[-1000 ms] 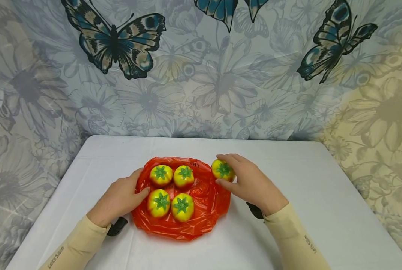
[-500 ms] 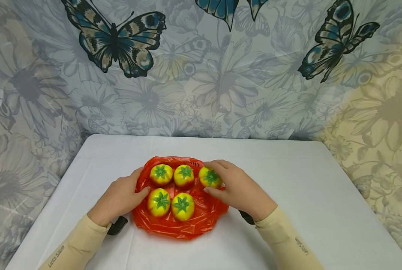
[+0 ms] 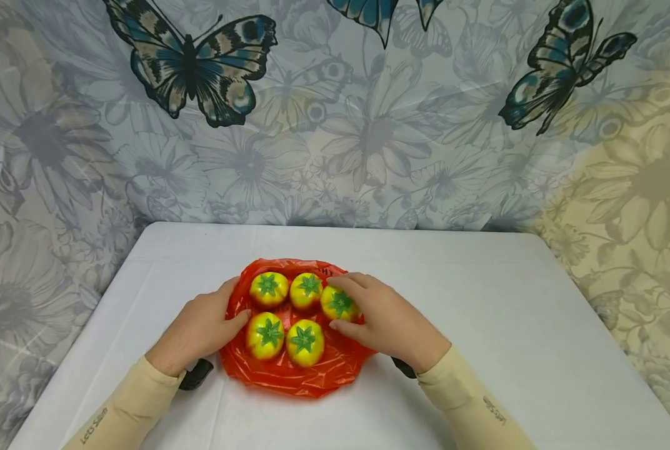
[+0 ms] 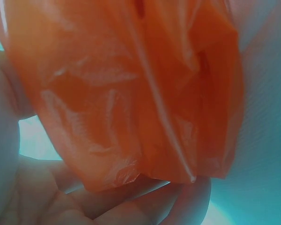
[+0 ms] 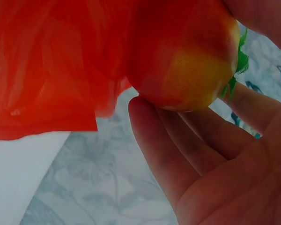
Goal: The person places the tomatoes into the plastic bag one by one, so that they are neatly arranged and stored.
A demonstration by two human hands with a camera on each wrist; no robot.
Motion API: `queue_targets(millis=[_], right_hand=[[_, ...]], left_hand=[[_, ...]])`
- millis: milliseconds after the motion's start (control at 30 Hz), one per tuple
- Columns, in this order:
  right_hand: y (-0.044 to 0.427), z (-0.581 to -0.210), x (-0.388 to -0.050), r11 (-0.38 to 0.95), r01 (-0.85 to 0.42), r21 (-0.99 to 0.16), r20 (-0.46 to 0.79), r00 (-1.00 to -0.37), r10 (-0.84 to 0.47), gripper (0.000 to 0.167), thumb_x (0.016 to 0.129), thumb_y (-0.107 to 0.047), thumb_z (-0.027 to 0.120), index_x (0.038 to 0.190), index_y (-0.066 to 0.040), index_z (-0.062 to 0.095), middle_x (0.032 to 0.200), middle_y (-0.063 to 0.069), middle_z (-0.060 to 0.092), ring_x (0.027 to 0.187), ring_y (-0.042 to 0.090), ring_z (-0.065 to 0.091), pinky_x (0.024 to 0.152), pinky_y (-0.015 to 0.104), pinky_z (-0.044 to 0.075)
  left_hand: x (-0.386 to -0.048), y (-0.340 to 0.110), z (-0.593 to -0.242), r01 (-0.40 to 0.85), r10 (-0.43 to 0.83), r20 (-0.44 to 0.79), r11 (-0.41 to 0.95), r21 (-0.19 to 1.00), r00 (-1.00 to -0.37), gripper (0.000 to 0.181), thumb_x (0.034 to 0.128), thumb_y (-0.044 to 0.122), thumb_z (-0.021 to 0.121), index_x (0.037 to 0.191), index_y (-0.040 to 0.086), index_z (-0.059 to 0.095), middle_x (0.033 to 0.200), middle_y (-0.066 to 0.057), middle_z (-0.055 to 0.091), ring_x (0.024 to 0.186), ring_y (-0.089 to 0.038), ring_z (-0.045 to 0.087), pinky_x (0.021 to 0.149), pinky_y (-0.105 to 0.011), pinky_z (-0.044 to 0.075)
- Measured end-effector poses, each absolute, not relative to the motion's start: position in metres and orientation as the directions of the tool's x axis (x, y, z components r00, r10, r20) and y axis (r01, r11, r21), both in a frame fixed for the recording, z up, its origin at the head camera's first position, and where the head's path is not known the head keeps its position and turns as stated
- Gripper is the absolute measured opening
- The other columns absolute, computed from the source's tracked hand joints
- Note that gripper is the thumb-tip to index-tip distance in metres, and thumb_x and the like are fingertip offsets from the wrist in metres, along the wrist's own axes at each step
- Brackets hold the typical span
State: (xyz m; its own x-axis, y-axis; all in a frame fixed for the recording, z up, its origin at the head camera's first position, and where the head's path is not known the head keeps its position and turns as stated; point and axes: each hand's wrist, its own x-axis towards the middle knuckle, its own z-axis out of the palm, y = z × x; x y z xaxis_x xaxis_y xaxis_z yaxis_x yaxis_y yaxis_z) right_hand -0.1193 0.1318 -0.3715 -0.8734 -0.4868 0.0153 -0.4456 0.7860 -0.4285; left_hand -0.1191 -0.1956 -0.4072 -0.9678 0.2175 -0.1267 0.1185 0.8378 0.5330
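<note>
My right hand (image 3: 391,319) grips an artificial tomato (image 3: 339,304), yellow and red with a green leafy top, over the right side of an open red plastic bag (image 3: 312,382). In the right wrist view, fingers lie under and behind that tomato (image 5: 192,70), and the bag (image 5: 42,75) hangs beside it. My left hand (image 3: 202,325) holds the bag's left edge, its thumb over the rim. Fingers show behind the bag (image 4: 122,103) in the left wrist view. Several like tomatoes, such as the front one (image 3: 305,343), sit upright in the bag in two rows.
A white cloth-covered table (image 3: 481,281) carries the bag. Behind it hangs a grey floral backdrop (image 3: 380,156) with large butterflies. Dark wrist devices, one on the left wrist (image 3: 197,375), show beneath both forearms.
My right hand has moved left with the tomato, from beyond the bag's right rim to inside it beside the back-row tomatoes. The left hand has stayed at the bag's edge.
</note>
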Motion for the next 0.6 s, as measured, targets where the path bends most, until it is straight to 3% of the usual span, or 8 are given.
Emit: queue_targets(millis=[600], right_hand=[[0.124,-0.384,-0.121,0.785,-0.466,-0.409,-0.015,-0.856,-0.516,0.068,0.095,-0.039,0.084,0.154,-0.020,0.059,0.153,0.003,0.062,0.139,0.023,0.063,0.114,0.045,0.057]], left_hand=[[-0.119,-0.196,-0.407,0.114,0.213,-0.127,0.836,0.536,-0.969,0.073,0.1029,0.032,0.068,0.165,0.005,0.039,0.137,-0.020,0.073,0.109,-0.032,0.077,0.092,-0.057,0.065]])
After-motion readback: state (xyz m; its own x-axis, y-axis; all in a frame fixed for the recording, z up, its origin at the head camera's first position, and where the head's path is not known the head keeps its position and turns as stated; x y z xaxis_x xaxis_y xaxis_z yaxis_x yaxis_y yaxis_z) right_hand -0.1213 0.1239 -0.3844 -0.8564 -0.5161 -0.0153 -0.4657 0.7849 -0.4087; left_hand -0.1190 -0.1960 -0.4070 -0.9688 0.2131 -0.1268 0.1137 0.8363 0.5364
